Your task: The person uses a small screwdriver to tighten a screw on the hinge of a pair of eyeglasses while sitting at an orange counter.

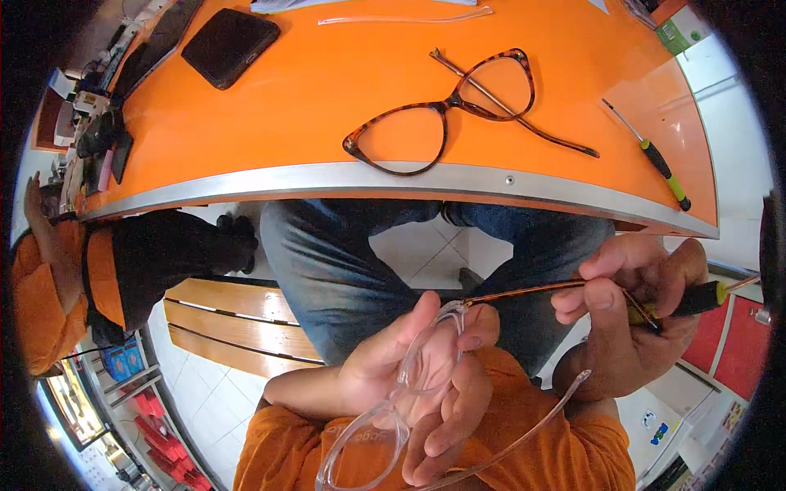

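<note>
My left hand (442, 385) grips a clear plastic glasses frame (399, 393), held low over my lap. One clear temple arm (532, 434) reaches rightward from the frame's lower part. In my right hand (626, 307) are a brown tortoiseshell temple arm (524, 291) and a screwdriver (702, 299) with a black and yellow-green handle. The tortoiseshell arm's far end meets the clear frame's upper corner at the hinge; whether it is fastened cannot be told. On the table lies a tortoiseshell glasses frame (452, 101), with a tortoiseshell temple arm (561, 141) crossing under one rim.
The orange table (286, 123) has a metal front edge (327, 175). It carries a loose clear temple arm (409, 18), a black flat case or phone (230, 47) and a second screwdriver (661, 168). A wooden bench (237, 327) and another person (57, 286) are at left.
</note>
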`<action>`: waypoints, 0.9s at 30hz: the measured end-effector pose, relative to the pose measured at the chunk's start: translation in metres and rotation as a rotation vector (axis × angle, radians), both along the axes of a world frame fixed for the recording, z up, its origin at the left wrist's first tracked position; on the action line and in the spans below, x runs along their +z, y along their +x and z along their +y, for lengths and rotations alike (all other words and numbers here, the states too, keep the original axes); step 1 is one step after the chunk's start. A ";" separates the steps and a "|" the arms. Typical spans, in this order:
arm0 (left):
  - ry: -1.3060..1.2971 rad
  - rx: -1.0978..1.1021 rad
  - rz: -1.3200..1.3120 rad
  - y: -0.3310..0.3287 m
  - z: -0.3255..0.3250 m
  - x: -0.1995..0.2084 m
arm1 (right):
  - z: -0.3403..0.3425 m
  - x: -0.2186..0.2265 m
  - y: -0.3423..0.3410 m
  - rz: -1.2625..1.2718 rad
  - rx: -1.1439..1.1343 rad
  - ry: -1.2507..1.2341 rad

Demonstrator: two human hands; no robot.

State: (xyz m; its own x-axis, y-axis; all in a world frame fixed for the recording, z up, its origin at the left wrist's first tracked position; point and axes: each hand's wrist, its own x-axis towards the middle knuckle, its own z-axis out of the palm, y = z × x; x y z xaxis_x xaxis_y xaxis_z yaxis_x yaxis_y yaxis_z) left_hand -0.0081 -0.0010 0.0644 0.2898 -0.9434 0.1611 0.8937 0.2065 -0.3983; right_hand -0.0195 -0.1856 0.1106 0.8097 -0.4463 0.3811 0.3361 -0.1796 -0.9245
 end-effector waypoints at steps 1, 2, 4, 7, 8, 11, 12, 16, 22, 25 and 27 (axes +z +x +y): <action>0.006 -0.016 -0.008 -0.001 0.001 0.000 | 0.000 -0.001 0.000 -0.016 0.017 -0.008; 0.011 -0.031 -0.015 -0.001 0.003 0.000 | -0.001 -0.003 0.001 -0.028 0.035 -0.012; 0.015 -0.082 -0.026 0.003 0.003 0.000 | -0.004 -0.001 0.000 -0.029 0.027 -0.026; 0.024 -0.093 -0.042 0.002 0.004 0.000 | -0.002 0.000 0.001 -0.004 0.030 -0.015; 0.017 -0.075 -0.049 0.000 0.004 -0.001 | -0.001 -0.001 0.002 0.000 0.040 -0.002; -0.023 -0.043 -0.041 -0.001 -0.001 -0.003 | -0.002 0.002 0.000 0.019 0.030 0.028; -0.032 -0.023 -0.036 -0.002 -0.001 -0.003 | -0.003 0.001 0.000 0.012 0.051 0.035; 0.243 0.034 -0.167 0.011 0.009 -0.003 | -0.023 0.001 0.000 -0.044 0.112 0.066; 0.571 0.430 -0.834 0.013 0.004 -0.021 | -0.055 0.003 -0.029 0.127 0.125 -0.245; 0.625 0.435 -0.994 0.013 0.005 -0.026 | -0.033 0.013 -0.027 0.361 0.467 -0.610; 0.692 0.480 -0.977 0.009 0.003 -0.027 | -0.020 0.013 -0.017 0.456 0.617 -0.761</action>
State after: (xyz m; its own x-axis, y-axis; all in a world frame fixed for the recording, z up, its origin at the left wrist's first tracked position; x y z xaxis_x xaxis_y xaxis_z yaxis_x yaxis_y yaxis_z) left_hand 0.0004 0.0025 0.0374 0.6611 -0.7500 0.0193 0.5318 0.4866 0.6931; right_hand -0.0364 -0.2056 0.1232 0.9495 0.3136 -0.0077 0.2180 -0.6772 -0.7028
